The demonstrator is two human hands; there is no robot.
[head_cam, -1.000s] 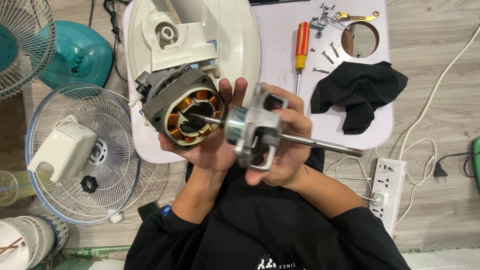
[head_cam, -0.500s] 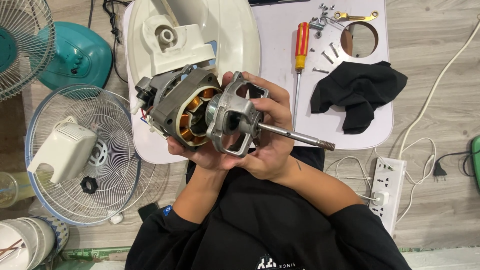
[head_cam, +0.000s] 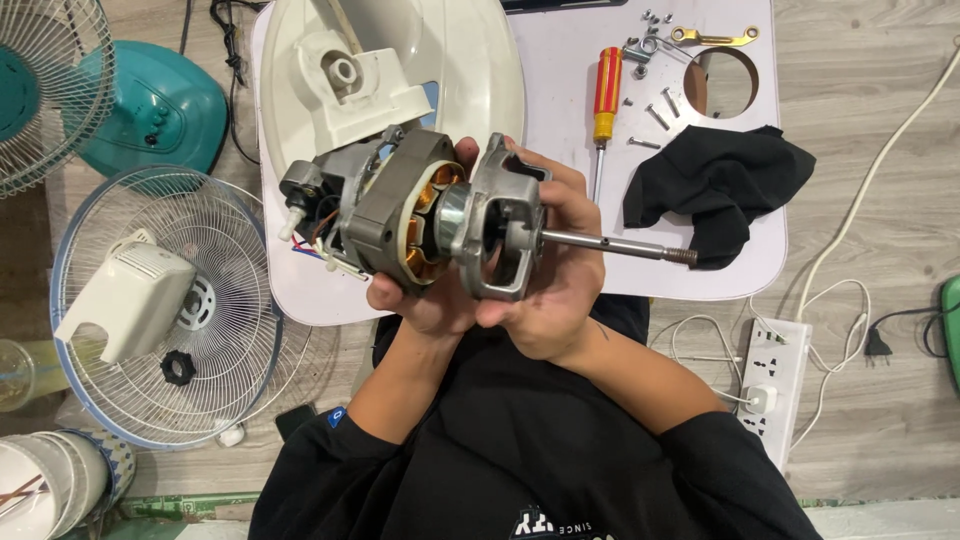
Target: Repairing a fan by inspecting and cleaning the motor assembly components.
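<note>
As two hands (head_cam: 480, 300) grip one motor (head_cam: 420, 220), one screwdriver (head_cam: 606, 95) nearby

No packages, labels, signs, screens

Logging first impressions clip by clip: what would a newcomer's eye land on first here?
Dead centre, the fan motor with its copper windings showing, gripped by the left hand, while the right hand holds the grey end housing against it, the steel shaft jutting right. Behind, on the white board, lie a red-and-yellow screwdriver, loose screws and a black cloth. A white fan grille lies on the floor at left.
</note>
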